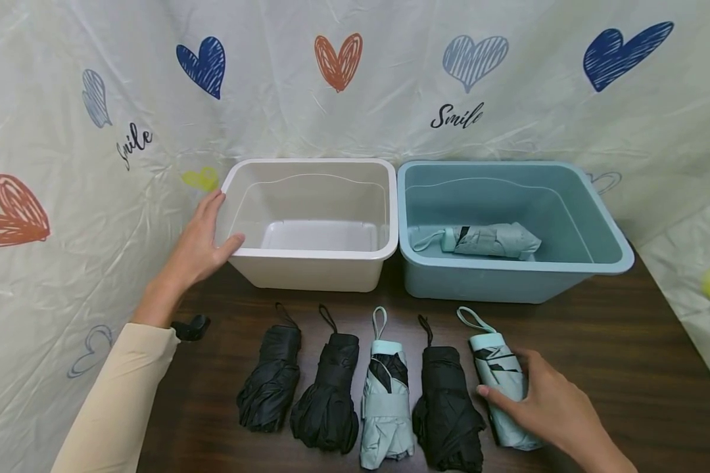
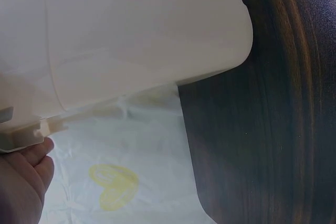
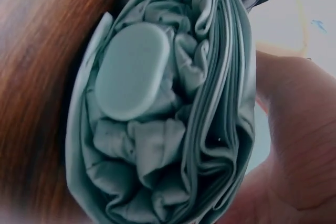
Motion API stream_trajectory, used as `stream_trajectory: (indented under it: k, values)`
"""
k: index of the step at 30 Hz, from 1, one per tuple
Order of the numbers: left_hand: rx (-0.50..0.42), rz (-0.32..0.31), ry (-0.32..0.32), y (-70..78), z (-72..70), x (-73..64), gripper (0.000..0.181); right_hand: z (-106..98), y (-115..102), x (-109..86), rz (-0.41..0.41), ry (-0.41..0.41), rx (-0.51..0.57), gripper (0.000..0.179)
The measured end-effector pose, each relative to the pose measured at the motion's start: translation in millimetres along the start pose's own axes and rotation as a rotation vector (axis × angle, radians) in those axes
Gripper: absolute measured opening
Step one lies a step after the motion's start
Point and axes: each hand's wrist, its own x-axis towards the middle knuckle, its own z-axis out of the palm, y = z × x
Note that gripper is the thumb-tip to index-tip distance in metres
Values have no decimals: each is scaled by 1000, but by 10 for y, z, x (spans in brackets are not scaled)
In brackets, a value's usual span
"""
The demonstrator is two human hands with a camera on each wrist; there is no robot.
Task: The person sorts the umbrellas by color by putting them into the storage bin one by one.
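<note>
At the far right of the row, my right hand (image 1: pixel 553 401) grips a folded pale green umbrella (image 1: pixel 499 364), thumb on its left side and fingers on its right. The right wrist view shows this umbrella's end up close, with the oval handle tip (image 3: pixel 134 71) among gathered folds and the hand beside it. My left hand (image 1: pixel 198 246) holds the left corner of a beige bin (image 1: pixel 313 270), its thumb over the front rim. In the left wrist view, fingers (image 2: pixel 44 169) curl up against the underside of the rim.
A blue bin (image 1: pixel 479 282) stands right of the beige one, with another pale green umbrella (image 1: pixel 494 240) inside. Along the dark wooden table (image 1: pixel 615 341) lie black umbrellas (image 1: pixel 272 378) and a pale green umbrella (image 1: pixel 387 407). Heart-printed cloth (image 1: pixel 390 66) hangs behind.
</note>
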Motion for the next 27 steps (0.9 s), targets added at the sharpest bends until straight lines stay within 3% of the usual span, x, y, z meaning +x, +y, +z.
stream_trajectory:
  k: [10,21,27]
  values:
    - [4,-13,-13,23,-11,-8,90,-47,-15,-6,-9,-42,-94,121]
    - [-1,-22,-9,1,3,5,90,-62,21,6,-65,18,-48,106]
    - [4,-21,-8,10,-4,6,91,-55,19,11,-34,3,-13,101]
